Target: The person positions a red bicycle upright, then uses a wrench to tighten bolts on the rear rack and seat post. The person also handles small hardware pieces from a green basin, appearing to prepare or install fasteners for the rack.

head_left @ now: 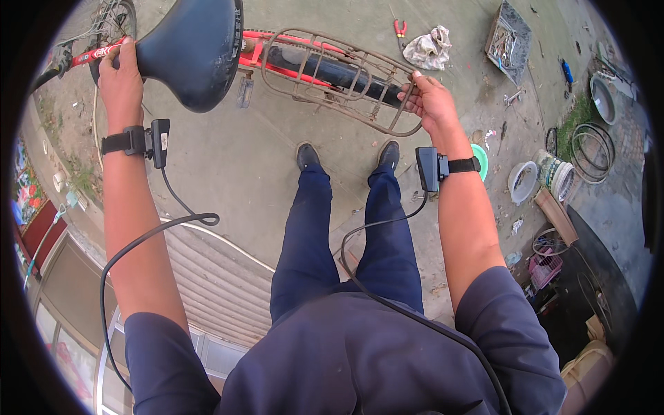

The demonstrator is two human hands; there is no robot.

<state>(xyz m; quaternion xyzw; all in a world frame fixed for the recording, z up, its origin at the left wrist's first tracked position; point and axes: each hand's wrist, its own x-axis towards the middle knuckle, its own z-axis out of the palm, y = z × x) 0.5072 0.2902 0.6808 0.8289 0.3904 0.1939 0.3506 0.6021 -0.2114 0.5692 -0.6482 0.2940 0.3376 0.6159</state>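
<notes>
A red bicycle [259, 48] stands in front of me on the concrete ground, with a big black saddle [197, 48] and a rusty wire rear rack [332, 76]. My left hand [119, 72] is closed around the red frame tube just left of the saddle. My right hand [430, 100] grips the rear end bar of the rack. Both wrists carry black strapped devices with cables running back to my body. My dark shoes [308, 155] stand just behind the rack.
Red-handled pliers [400, 28] and a crumpled rag [429, 48] lie beyond the bicycle. A tray of metal parts [508, 41] sits at the upper right. White buckets [543, 180], wire hoops [591, 149], a green dish and a pink crate crowd the right side.
</notes>
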